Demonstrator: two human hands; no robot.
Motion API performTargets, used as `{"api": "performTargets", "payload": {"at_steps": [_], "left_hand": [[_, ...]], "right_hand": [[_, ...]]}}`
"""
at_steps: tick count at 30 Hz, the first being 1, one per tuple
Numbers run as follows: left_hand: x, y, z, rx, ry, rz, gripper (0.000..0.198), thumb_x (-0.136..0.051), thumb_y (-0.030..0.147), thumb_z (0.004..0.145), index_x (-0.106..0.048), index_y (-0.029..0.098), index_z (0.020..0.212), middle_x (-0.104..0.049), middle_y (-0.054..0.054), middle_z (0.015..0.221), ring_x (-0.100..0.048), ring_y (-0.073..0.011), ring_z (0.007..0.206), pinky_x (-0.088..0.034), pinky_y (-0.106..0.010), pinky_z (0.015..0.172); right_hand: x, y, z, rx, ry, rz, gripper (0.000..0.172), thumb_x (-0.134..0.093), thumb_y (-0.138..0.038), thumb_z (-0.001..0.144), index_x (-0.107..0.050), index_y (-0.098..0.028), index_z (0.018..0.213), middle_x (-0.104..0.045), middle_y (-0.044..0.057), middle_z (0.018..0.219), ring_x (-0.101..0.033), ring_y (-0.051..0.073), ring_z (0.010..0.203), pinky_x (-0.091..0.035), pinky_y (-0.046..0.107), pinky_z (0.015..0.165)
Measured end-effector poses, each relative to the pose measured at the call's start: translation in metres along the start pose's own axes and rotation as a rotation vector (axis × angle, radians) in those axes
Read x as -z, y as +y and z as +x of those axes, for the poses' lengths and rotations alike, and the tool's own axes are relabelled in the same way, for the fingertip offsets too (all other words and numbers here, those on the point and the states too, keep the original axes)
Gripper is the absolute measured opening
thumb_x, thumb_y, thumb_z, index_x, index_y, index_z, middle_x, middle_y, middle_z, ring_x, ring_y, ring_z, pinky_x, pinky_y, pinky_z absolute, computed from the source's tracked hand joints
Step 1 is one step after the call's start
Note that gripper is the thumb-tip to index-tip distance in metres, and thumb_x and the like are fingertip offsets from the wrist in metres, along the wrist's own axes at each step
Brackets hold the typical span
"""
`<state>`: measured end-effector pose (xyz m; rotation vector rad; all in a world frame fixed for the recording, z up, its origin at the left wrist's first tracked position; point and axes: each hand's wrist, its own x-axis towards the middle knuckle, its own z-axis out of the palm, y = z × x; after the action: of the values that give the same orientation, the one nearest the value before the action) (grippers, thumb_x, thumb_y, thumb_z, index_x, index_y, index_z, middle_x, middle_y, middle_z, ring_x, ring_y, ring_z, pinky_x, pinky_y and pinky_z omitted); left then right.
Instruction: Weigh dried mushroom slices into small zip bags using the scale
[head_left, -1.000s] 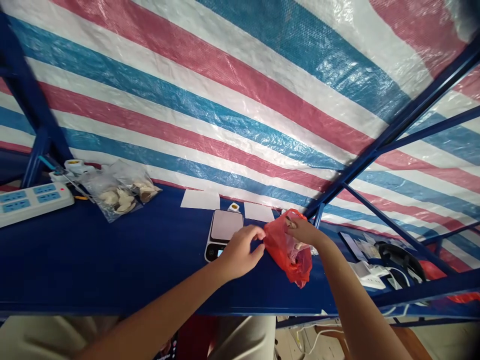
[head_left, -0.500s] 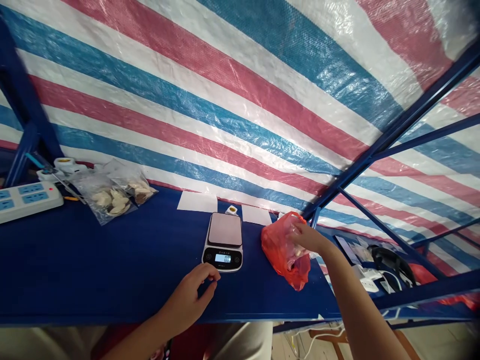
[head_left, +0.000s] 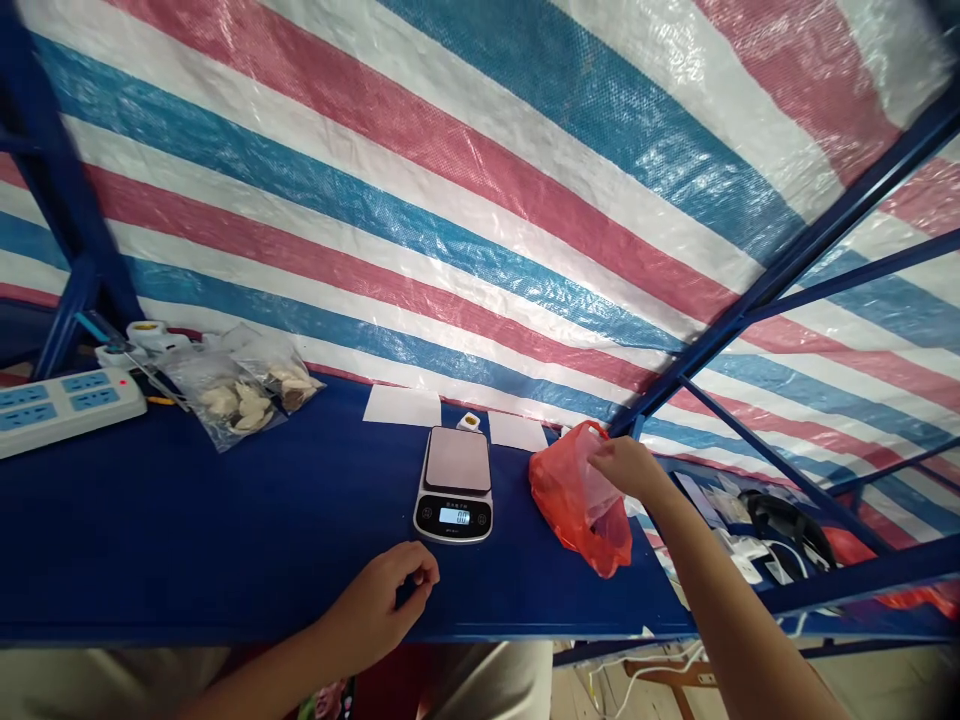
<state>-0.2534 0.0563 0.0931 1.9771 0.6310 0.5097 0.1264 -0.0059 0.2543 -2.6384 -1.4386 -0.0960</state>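
My right hand (head_left: 626, 465) is at the mouth of a red plastic bag (head_left: 559, 500), its fingers closed on thin plastic there. Pale, see-through plastic hangs below the fingertips inside the bag; what lies deeper is hidden. Left of the bag stands a kitchen scale (head_left: 456, 465) with a bare pinkish plate and a lit display that appears to read 0.0. My left hand (head_left: 394, 595) rests on the blue table (head_left: 247, 550) just in front of the scale. Its fingers are loosely curled, thumb slightly apart, with nothing visible in them.
Clear bags of pale dried slices (head_left: 240, 405) lie at the back left, near a white power strip (head_left: 71, 405). Two white paper sheets (head_left: 403, 405) and a small white object (head_left: 469, 422) sit behind the scale. A blue metal frame (head_left: 690, 350) rises at the right.
My right hand has risen slightly out of the red bag, drawing pale plastic up at its mouth. The left hand stays nearly still. The view has shifted slightly.
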Motion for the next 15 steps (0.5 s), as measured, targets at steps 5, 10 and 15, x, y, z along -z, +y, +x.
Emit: {"api": "performTargets", "payload": {"at_steps": [5, 10, 15], "left_hand": [[0.0, 0.0, -0.001, 0.0, 0.024, 0.002, 0.018, -0.051, 0.031, 0.096, -0.066, 0.022, 0.09, -0.071, -0.005, 0.093, -0.063, -0.02, 0.086, -0.052, -0.031, 0.081], [-0.003, -0.001, -0.003, -0.003, 0.03, -0.004, 0.02, -0.05, 0.031, 0.097, -0.066, 0.023, 0.09, -0.07, -0.005, 0.094, -0.064, -0.0208, 0.089, -0.053, -0.031, 0.081], [-0.018, 0.005, -0.002, -0.107, 0.035, -0.051, 0.017, -0.049, 0.028, 0.098, -0.065, 0.024, 0.092, -0.07, -0.005, 0.095, -0.066, -0.0208, 0.09, -0.054, -0.032, 0.083]], "right_hand": [[0.022, 0.015, -0.015, -0.032, 0.009, 0.073, 0.025, -0.061, -0.033, 0.089, -0.081, -0.018, 0.085, -0.08, 0.011, 0.088, -0.073, 0.028, 0.086, -0.046, 0.032, 0.071], [0.032, 0.028, -0.039, -0.025, -0.008, 0.141, 0.033, -0.059, -0.043, 0.087, -0.082, -0.02, 0.081, -0.08, 0.01, 0.085, -0.073, 0.028, 0.081, -0.049, 0.033, 0.071], [0.028, 0.042, -0.072, -0.076, 0.046, 0.198, 0.048, -0.054, -0.056, 0.085, -0.083, -0.018, 0.082, -0.076, 0.009, 0.072, -0.071, 0.029, 0.072, -0.049, 0.034, 0.064]]}}
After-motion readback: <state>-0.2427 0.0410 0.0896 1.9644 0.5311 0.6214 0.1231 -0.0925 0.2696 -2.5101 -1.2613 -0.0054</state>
